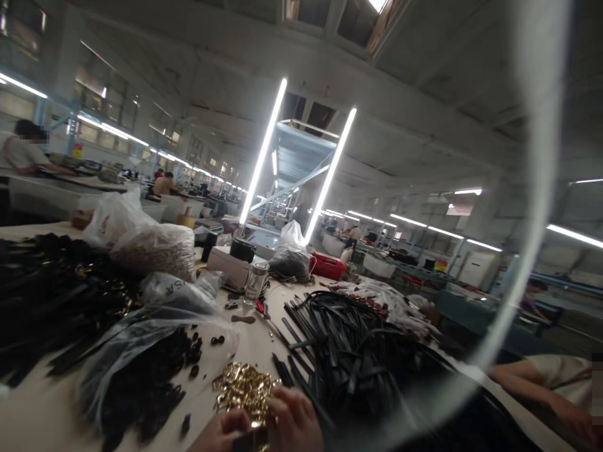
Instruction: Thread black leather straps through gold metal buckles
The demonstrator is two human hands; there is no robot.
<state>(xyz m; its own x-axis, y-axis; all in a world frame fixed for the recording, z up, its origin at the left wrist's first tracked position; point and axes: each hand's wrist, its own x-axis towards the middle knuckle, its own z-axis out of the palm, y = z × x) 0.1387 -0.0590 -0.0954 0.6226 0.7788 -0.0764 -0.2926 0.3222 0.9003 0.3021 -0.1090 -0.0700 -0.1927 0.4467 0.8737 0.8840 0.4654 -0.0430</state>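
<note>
At the bottom of the view my left hand [222, 432] has its fingers bent and closed at one end of a small dark strip [249, 439]. My right hand [294, 419] is beside it, fingers curled together over the strip's other side, close to a gold piece. Just beyond both hands lies a pile of shiny gold metal pieces [245, 388]. Long black strips [348, 339] are heaped to the right. On the left, small black pieces [151, 376] spill from a clear plastic bag [101, 358].
A glass jar [255, 284], a red container [328, 266] and filled plastic bags [155, 248] stand farther back. Black parts with gold bits [61, 295] cover the table's left. At the right edge is another person's arm [541, 389]. A blurred whitish band curves across the right.
</note>
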